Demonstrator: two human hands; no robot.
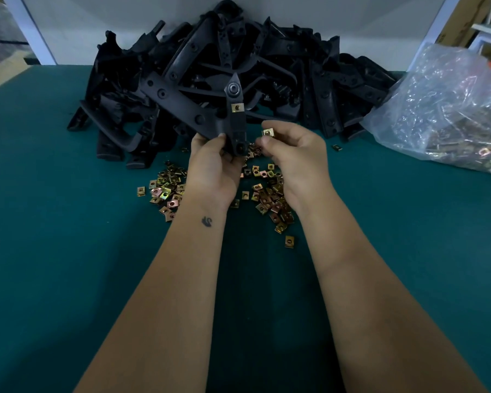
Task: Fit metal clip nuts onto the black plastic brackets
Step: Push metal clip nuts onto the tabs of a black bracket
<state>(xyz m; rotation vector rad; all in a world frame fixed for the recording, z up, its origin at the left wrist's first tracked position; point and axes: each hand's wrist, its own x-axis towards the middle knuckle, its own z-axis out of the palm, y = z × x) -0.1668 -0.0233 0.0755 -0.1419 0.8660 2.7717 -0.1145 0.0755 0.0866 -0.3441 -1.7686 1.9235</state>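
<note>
left hand (214,154): grips the lower end of a black bracket (199,109), raised over the table (54,236).
fitted nut (237,107): one clip nut sits on the bracket's upright arm.
right hand (294,154): pinches a single clip nut (268,132) at 3 o'clock of the bracket, just beside it.
loose nuts (270,199): scattered under both wrists.
bracket pile (238,66): heaped at 12 o'clock.
plastic bag (442,109): clear, at 2 o'clock, holding many more metal nuts.

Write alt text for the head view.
The left hand holds up a black bracket with one clip nut fitted, while the right hand pinches another clip nut beside it. Loose nuts lie on the green table.
</note>
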